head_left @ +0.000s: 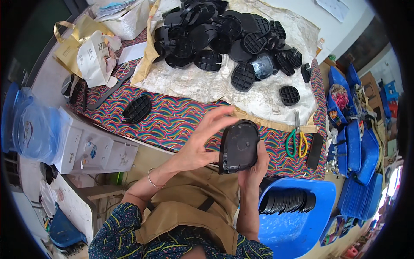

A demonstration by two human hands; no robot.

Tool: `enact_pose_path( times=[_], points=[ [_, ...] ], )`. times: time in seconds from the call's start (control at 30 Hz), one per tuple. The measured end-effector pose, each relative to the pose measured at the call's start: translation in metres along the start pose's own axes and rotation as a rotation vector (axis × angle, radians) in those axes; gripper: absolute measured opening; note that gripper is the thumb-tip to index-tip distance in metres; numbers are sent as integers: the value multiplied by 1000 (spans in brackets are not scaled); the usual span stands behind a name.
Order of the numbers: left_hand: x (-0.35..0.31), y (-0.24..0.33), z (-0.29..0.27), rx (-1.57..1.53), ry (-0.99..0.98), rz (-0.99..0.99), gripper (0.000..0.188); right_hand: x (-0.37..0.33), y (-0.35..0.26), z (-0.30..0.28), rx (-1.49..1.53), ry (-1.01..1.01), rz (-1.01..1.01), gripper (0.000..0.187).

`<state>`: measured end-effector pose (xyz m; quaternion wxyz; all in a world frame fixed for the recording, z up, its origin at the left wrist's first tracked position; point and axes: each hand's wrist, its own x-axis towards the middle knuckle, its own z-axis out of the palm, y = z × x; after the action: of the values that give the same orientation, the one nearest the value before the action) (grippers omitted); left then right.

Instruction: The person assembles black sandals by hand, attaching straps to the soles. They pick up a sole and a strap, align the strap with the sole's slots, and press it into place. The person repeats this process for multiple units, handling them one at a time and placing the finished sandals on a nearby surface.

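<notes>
Head view: right fingers (262,156) tight on a black piece (241,146), left fingers (214,115) wide apart at its edge.

Patterned cloth (177,115): I saw passage left of the scissors (297,130).
Black pile (202,36): stood in the way, beyond and left of the scissors.
Black strip (315,150): crowded the scissors' right side.

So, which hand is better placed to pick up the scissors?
Probably the right hand: it is nearer the scissors, whereas the left hand would reach past the black molded piece. However, the right hand grips that piece and would need freeing.
</notes>
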<state>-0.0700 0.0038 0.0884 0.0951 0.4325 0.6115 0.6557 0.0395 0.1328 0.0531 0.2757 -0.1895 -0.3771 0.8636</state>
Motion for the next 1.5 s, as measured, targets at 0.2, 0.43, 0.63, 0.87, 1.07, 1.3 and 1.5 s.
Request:
enact_pose_path(
  times=[0.2,0.43,0.63,0.87,1.07,1.3,1.5],
  points=[
    [-21,-18,12,-477,67,-494,38,8,7,-4,-80,164,-249,41],
    [-31,-28,46,-36,301,-250,33,0,24,10,-106,290,-382,35],
    [-21,-13,35,-374,253,-481,34,3,20,2,-179,146,-391,37],
    [-5,-33,13,-233,69,-368,36,4,18,-5,-347,21,-354,37],
    [-14,-22,5,-476,36,-607,33,10,15,-18,-365,-81,-232,41],
    [-7,-30,-9,-195,-135,-459,27,18,18,-36,-485,-221,-196,43],
    [3,-1,-14,-465,-167,-680,34,20,17,-38,-346,-209,-52,39]
  ],
)
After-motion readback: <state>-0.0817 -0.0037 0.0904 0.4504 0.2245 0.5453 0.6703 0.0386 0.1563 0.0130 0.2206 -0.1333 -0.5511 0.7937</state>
